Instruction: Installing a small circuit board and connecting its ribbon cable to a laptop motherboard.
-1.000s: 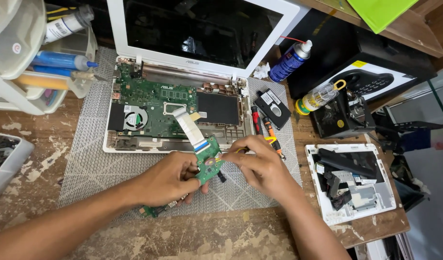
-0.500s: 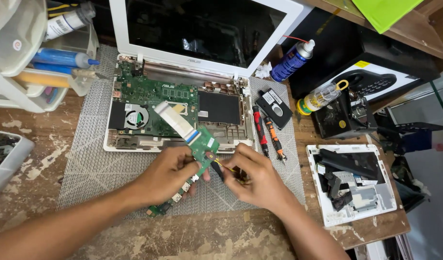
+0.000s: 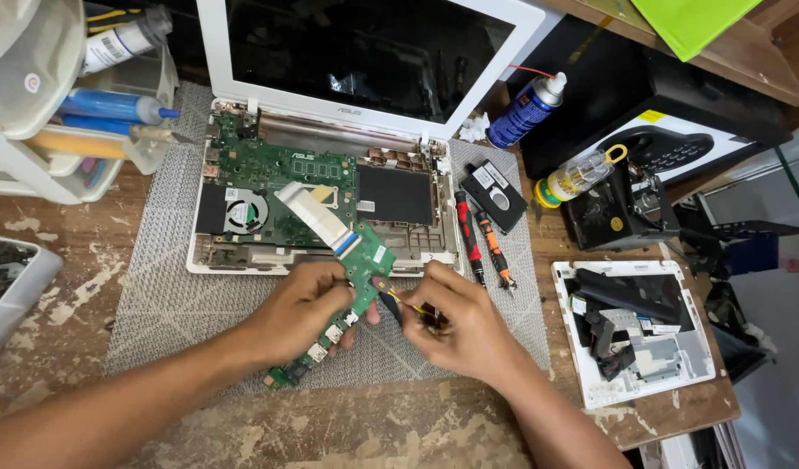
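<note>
Over the grey mat (image 3: pixel 156 295), left hand (image 3: pixel 299 304) grips a green circuit board (image 3: pixel 351 287); right hand (image 3: pixel 456 326) pinches a small tool (image 3: pixel 391 300).

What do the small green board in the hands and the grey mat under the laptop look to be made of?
Green board, held by the left hand: rigid circuit laminate, glossy green coating, with metal ports along its lower strip. Grey mat: seemingly soft woven or mesh material, matte, judging by its fine grid texture. Right hand holds a thin tool; its material is unclear.

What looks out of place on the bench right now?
The white tray at right juts over the table edge. The wood is scuffed with white patches. The laptop lies opened, and the hands hold the green board.
</note>
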